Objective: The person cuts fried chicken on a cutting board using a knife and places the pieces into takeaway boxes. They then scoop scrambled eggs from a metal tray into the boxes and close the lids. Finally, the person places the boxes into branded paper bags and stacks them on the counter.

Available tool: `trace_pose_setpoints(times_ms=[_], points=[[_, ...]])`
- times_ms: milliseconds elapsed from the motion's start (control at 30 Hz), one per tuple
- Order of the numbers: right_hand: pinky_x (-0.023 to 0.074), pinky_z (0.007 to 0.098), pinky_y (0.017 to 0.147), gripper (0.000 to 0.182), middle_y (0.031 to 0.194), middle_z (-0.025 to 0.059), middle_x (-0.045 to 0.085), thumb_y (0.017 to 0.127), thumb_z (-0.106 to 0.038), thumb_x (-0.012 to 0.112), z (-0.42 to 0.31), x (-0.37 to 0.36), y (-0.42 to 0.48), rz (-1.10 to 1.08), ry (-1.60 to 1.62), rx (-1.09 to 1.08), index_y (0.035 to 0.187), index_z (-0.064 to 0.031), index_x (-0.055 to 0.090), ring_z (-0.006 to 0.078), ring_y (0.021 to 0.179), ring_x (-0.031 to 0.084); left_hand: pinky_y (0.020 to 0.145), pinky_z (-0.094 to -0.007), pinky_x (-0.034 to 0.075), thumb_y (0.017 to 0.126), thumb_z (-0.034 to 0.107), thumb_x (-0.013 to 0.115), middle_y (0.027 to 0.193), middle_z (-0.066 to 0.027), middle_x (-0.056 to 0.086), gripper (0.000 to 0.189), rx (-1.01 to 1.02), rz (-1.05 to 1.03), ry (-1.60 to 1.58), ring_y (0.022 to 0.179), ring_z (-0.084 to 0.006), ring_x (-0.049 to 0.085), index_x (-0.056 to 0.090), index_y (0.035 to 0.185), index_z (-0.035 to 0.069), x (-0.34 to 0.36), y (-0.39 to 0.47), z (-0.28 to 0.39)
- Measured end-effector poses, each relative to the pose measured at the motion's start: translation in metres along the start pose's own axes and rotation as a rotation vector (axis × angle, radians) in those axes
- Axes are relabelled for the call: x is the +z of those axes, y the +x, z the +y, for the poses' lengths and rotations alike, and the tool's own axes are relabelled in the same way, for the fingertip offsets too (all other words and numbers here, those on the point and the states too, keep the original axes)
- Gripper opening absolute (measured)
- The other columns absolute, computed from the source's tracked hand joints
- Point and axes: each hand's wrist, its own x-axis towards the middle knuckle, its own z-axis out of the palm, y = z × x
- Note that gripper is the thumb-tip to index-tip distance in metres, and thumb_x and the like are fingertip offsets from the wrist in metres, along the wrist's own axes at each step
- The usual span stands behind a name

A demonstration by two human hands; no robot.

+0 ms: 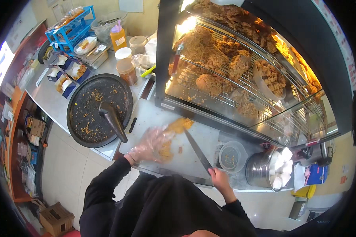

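Observation:
A white cutting board (195,148) lies before me with pieces of golden-brown food (181,125) on it, some of them sliced. My left hand (151,145), in a clear plastic glove, is over the board; it is blurred, and whether it grips the food beside it cannot be told. My right hand (221,181), ungloved, is closed around the handle of a kitchen knife (198,151). The blade points up and left, its tip at the lower edge of the upper food piece. A small brown scrap (180,150) lies between the hands.
Left of the board stands a round stone mortar (86,112) with a pestle (114,123). A heated glass cabinet (178,107) of fried chicken rises behind the board. To the right are a clear plastic tub (233,156) and a metal pot (259,168) holding white wrapped bundles.

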Motion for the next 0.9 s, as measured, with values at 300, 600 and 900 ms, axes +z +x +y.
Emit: trace_pose_setpoints(times_ms=[300,600,900], points=[[0.0395,0.0400,0.060,0.044,0.064,0.0201,0.051,0.087,-0.038,0.041,-0.007,0.092,-0.022,-0.321,0.643,0.157,0.076,0.0040,0.050,0.0346,0.065,0.052,0.101,-0.0516,0.007,0.048,0.055,0.071,0.135,-0.0274,0.009,0.099,0.006,0.075,0.005,0.124,-0.0452,0.009,0.035,0.128,0.010,0.074,0.002,-0.015],[0.0411,0.0366,0.065,0.043,0.071,0.0212,0.055,0.087,-0.039,0.042,-0.033,0.124,0.001,-0.249,0.565,0.100,0.086,0.0029,0.053,0.0334,0.069,0.054,0.104,-0.0437,0.006,0.057,0.036,0.067,0.129,-0.0199,0.027,0.062,-0.127,0.242,-0.176,0.122,-0.0349,0.021,0.050,0.113,0.013,0.056,0.019,0.022],[0.0396,0.0292,0.047,0.028,0.058,0.0083,0.050,0.089,-0.030,0.042,-0.081,0.070,0.008,-0.484,0.710,0.224,0.082,-0.0031,0.048,0.0160,0.047,0.047,0.100,-0.0461,0.019,0.053,0.034,0.072,0.132,-0.0283,0.015,0.080,-0.201,0.359,-0.115,0.123,-0.0450,0.015,0.039,0.119,0.003,0.020,-0.008,0.012]])
